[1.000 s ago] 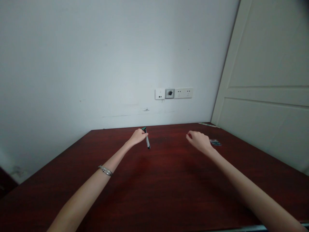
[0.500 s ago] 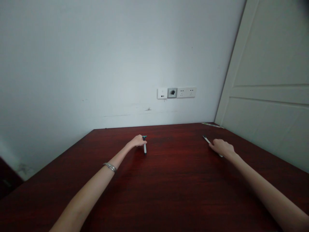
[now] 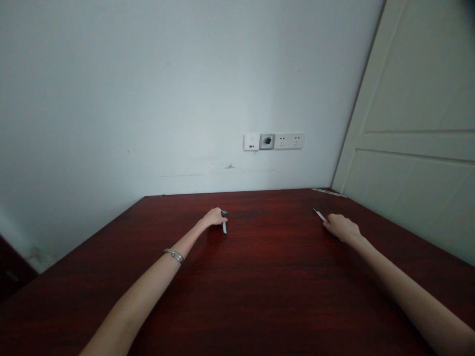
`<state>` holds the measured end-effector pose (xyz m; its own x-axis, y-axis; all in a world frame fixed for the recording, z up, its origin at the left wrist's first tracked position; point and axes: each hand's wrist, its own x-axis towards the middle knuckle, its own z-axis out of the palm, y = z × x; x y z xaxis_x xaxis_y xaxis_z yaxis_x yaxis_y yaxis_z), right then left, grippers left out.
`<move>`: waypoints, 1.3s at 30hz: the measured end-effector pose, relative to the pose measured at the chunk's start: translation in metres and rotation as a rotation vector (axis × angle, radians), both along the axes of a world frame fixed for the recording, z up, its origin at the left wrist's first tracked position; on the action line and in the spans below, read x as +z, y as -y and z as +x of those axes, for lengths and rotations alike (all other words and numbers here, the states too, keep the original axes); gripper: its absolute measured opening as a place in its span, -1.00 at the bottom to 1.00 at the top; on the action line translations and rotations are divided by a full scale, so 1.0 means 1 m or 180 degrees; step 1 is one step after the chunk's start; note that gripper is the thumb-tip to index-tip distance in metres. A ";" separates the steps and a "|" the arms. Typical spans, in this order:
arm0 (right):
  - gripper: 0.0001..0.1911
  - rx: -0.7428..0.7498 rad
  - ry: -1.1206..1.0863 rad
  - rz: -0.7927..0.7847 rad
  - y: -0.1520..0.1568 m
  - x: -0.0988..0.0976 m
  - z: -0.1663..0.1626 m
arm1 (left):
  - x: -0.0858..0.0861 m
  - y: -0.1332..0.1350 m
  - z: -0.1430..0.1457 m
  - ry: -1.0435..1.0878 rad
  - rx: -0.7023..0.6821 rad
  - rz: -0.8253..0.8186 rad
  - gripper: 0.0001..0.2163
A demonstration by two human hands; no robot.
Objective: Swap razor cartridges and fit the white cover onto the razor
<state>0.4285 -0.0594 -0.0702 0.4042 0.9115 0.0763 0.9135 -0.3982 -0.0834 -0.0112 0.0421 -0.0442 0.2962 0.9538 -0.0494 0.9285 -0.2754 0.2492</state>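
Observation:
My left hand [image 3: 213, 216] is closed on a razor [image 3: 224, 228] above the left middle of the dark red table. The razor has a greenish head, a pale handle and a black lower end, and my fingers cover part of it. A silver bracelet circles my left wrist. Over on the right, my right hand [image 3: 340, 226] grips a slim white stick-like thing with a dark tip [image 3: 319, 214]. Its tip points away to the upper left; my palm hides most of the rest, so its exact kind is unclear.
The reddish-brown table [image 3: 256, 287] meets a white wall [image 3: 200, 99] at the back. Sockets [image 3: 289, 141] and a grey plate with a black knob [image 3: 267, 141] sit on that wall. A thin pale strip [image 3: 328, 192] lies at the far right corner beside a white panel [image 3: 411, 173].
The razor has tilted slightly, and my left hand has shifted a little to the right. Less of the white stick's near end shows below my right hand. The camera view has moved slightly.

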 end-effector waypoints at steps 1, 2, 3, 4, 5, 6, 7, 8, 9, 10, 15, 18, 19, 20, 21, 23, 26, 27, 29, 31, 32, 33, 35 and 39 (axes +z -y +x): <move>-0.66 0.0007 0.0013 0.0016 0.000 -0.001 0.000 | 0.000 0.001 0.001 -0.0019 0.0036 0.0010 -0.76; -0.67 0.0012 0.0022 0.0028 0.000 -0.001 0.001 | 0.001 0.002 0.001 -0.0042 0.0073 0.0018 -0.77; -0.67 0.0014 0.0030 0.0034 0.000 -0.002 0.001 | 0.001 0.003 0.002 -0.0063 0.0106 0.0024 -0.77; -0.67 0.0019 0.0036 0.0035 0.000 -0.002 0.001 | 0.001 0.004 0.002 -0.0076 0.0132 0.0028 -0.77; -0.67 0.0027 0.0040 0.0031 -0.001 -0.003 0.001 | 0.001 0.005 0.002 -0.0085 0.0152 0.0032 -0.76; -0.67 0.0035 0.0044 0.0025 -0.001 -0.003 0.002 | 0.001 0.006 0.002 -0.0089 0.0166 0.0037 -0.75; -0.67 0.0045 0.0047 0.0020 -0.002 -0.004 0.002 | 0.000 0.007 0.002 -0.0093 0.0185 0.0045 -0.74; -0.67 0.0061 0.0047 0.0020 -0.002 -0.005 0.003 | 0.000 0.008 0.002 -0.0096 0.0205 0.0059 -0.73; -0.67 0.0080 0.0048 0.0026 -0.002 -0.006 0.003 | 0.000 0.009 0.002 -0.0100 0.0226 0.0072 -0.72; -0.66 0.0094 0.0050 0.0035 -0.003 -0.007 0.003 | -0.001 0.011 0.002 -0.0108 0.0252 0.0085 -0.71; -0.67 0.0269 0.0099 0.0103 -0.003 -0.008 0.000 | -0.001 0.020 0.003 -0.0094 0.0358 0.0165 -0.68; -0.69 0.0540 0.0103 0.0188 -0.005 -0.002 -0.013 | -0.002 0.023 0.003 -0.0073 0.0377 0.0190 -0.67; -0.69 0.0630 0.0077 0.0222 -0.005 0.001 -0.021 | -0.002 0.024 0.003 -0.0070 0.0380 0.0199 -0.66; -0.69 0.0717 0.0036 0.0255 -0.006 0.004 -0.030 | -0.002 0.024 0.003 -0.0071 0.0380 0.0211 -0.65; -0.70 0.0770 -0.0016 0.0283 -0.006 0.007 -0.041 | -0.002 0.024 0.003 -0.0075 0.0379 0.0221 -0.64; -0.71 0.0873 -0.0170 0.0317 -0.007 0.013 -0.068 | -0.002 0.024 0.002 -0.0095 0.0377 0.0235 -0.64; -0.71 0.1171 -0.0364 0.0322 -0.007 0.020 -0.116 | -0.001 0.026 0.003 -0.0140 0.0371 0.0232 -0.65; -0.72 0.1267 -0.0386 0.0334 -0.007 0.021 -0.133 | 0.000 0.026 0.003 -0.0155 0.0375 0.0229 -0.65; -0.74 0.1475 -0.0400 0.0374 -0.007 0.023 -0.167 | 0.001 0.028 0.004 -0.0187 0.0392 0.0244 -0.65; -0.74 0.1656 -0.0408 0.0377 -0.007 0.025 -0.197 | 0.000 0.029 0.005 -0.0224 0.0425 0.0270 -0.64; -0.74 0.1705 -0.0419 0.0323 -0.007 0.026 -0.210 | 0.000 0.030 0.005 -0.0241 0.0444 0.0289 -0.64; -0.74 0.1764 -0.0407 0.0303 -0.007 0.026 -0.222 | -0.001 0.030 0.006 -0.0256 0.0466 0.0308 -0.64; -0.74 0.1863 -0.0383 0.0303 -0.007 0.028 -0.241 | -0.002 0.031 0.006 -0.0276 0.0507 0.0322 -0.64; -0.73 0.1928 -0.0351 0.0323 -0.006 0.027 -0.267 | -0.001 0.033 0.008 -0.0280 0.0535 0.0318 -0.66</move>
<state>0.1614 -0.0529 -0.0435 -0.1719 0.9717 0.1617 0.9585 0.2029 -0.2003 -0.0030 0.0089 -0.0449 0.1314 0.9909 0.0292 0.9804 -0.1342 0.1443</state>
